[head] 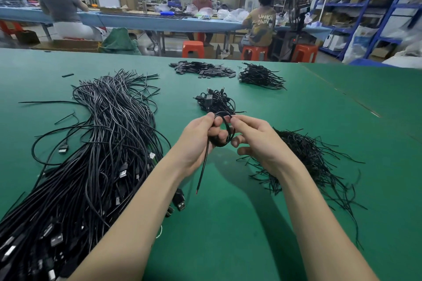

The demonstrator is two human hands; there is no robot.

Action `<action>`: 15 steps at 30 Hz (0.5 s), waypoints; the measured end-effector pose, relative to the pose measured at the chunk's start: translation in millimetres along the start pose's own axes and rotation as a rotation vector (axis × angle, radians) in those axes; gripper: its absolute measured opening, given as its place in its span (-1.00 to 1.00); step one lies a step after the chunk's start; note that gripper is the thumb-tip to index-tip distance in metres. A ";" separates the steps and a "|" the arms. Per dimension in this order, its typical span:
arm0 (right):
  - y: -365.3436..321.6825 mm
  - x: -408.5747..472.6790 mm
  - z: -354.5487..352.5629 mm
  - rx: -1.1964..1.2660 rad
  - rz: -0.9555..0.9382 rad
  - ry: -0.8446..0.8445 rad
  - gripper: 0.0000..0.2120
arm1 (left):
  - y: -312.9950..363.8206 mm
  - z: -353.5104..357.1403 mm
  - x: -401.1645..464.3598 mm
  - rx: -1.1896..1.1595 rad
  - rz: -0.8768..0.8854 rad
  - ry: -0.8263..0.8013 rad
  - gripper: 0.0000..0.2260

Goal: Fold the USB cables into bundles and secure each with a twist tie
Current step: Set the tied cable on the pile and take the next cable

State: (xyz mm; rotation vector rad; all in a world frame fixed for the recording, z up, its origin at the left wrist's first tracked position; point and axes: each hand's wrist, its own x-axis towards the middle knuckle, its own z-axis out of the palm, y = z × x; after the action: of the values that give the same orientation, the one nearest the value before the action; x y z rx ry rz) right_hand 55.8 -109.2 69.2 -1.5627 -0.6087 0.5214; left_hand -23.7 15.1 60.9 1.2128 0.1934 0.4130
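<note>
Centrally, just above mid-frame: left hand [201, 141] curled round a coiled black USB cable [225, 131], thumb and fingers pinching the loops together; one loose tail of that cable hanging down from under the palm toward the green surface [228, 223], bare red-tipped end low near centre. Right hand [255, 141] immediately beside it, thumb and forefinger pinching the top of the same coil, remaining fingers loosely curled below. Coil caught between both hands, lifted off the surface. Whether a twist tie is already in the right fingers: cannot tell.

Filling the left and lower left of the frame: large heap of loose USB cables [96, 155], plugs pointing toward the bottom edge, wire ends fanning toward the upper left. Just beyond the hands, toward upper centre: small pile of finished bundles [215, 101]. At right of the hands, partly hidden behind the right wrist: spread of thin black twist ties [319, 162]. Farther back, upper centre: flat scatter of small dark parts [203, 69], with another clump of short black wires [260, 75] just beside it to the right.

Beyond the far edge, across the top of the frame: seated people at a long blue bench [148, 19], orange stools [193, 49], blue shelving [365, 7] at upper right.
</note>
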 end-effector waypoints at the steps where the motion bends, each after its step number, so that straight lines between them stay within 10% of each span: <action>1: -0.1 0.3 1.5 -0.027 -0.014 -0.009 -0.84 | -2.0 0.3 0.7 0.054 0.011 0.030 -0.68; 15: -4.1 -0.3 23.4 -0.716 -0.191 0.059 -0.73 | -14.9 3.0 3.6 0.275 0.006 0.199 -0.70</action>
State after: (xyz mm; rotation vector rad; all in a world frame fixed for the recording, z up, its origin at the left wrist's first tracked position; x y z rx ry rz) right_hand 40.0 -91.6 71.4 -2.1477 -0.9526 0.1021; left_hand -16.3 9.7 48.3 1.4423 0.4287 0.5250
